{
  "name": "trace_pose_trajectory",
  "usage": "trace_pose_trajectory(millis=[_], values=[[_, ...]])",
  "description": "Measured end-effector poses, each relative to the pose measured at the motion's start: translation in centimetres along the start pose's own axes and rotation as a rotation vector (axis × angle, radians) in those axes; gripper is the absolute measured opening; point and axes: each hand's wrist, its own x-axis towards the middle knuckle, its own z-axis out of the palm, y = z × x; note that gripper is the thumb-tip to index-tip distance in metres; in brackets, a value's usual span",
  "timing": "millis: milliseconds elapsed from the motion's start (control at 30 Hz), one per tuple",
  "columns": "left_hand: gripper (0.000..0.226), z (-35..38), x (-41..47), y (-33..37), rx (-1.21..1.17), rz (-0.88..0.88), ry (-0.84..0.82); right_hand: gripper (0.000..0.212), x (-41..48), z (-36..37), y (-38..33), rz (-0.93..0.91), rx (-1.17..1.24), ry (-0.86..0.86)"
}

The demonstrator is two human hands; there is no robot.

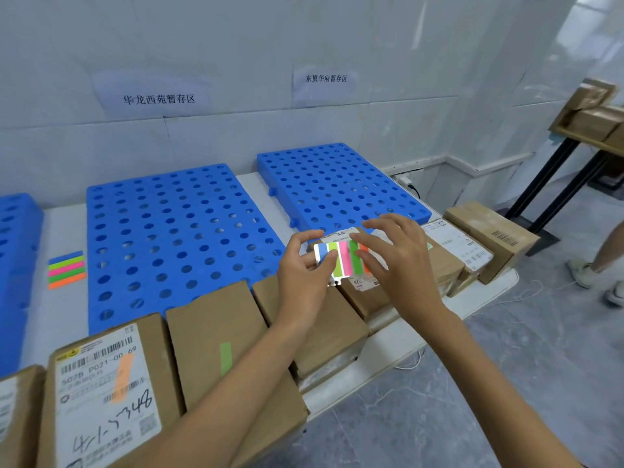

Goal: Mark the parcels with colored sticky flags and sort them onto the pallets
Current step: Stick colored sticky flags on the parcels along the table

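My left hand grips a card of sticky flags with blue, green, pink and orange strips, held above the row of cardboard parcels. My right hand reaches onto the card's right side, its fingertips pinching at the green and orange strips. A labelled parcel lies directly under the card. Near the front left, one parcel carries an orange flag on its label and the parcel beside it carries a green flag. Behind the parcels lie blue perforated pallets.
A second stack of flags lies on the white table between a left pallet and the middle one. More parcels stand at the table's right end. A person's legs and shoes are at the far right, near a black-legged stand.
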Motion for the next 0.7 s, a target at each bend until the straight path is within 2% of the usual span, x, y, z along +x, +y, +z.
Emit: trace_pose_trajectory(millis=[167,400,700], values=[[0.023,-0.03,-0.13,0.07,0.025,0.003,-0.013,0.019,0.20,-0.30,-0.50,0.050,0.060,0.029],[0.022,0.01,-0.12,0.04,0.046,0.002,-0.008,0.010,0.43,-0.21,-0.59,0.110,0.181,-0.020],[0.020,-0.13,-0.07,0.11,0.021,-0.004,-0.014,0.012,0.18,-0.08,-0.67,-0.008,0.184,0.011]])
